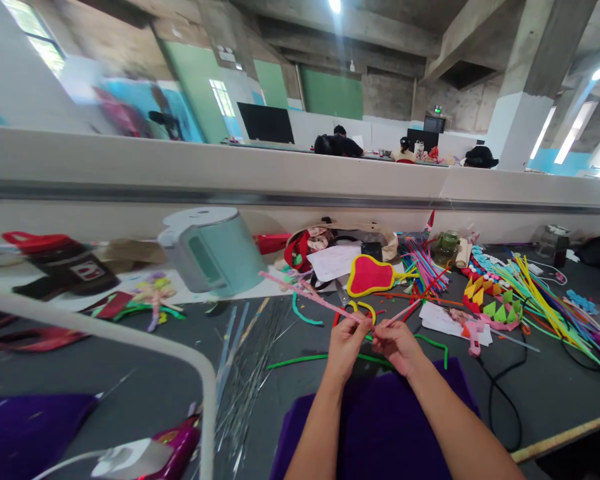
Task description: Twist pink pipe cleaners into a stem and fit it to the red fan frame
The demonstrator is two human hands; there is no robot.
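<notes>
Pink pipe cleaners (314, 295) stretch up and left from my left hand (349, 340), whose fingers are pinched on them. My right hand (396, 345) pinches close beside it, with a pink stem rising to the right from its fingers. The fingertips of both hands nearly meet above the purple cloth (390, 427). A green pipe cleaner (300, 360) lies on the dark table beneath the hands. Just beyond them sits a red shape with a yellow fuzzy border (371, 275).
A teal kettle (230, 250) and a dark bottle with a red lid (70, 263) stand at the left. Colourful pipe cleaners (555, 300) and a pink glue gun (474, 337) lie right. A white curved bar (180, 350) crosses the left foreground.
</notes>
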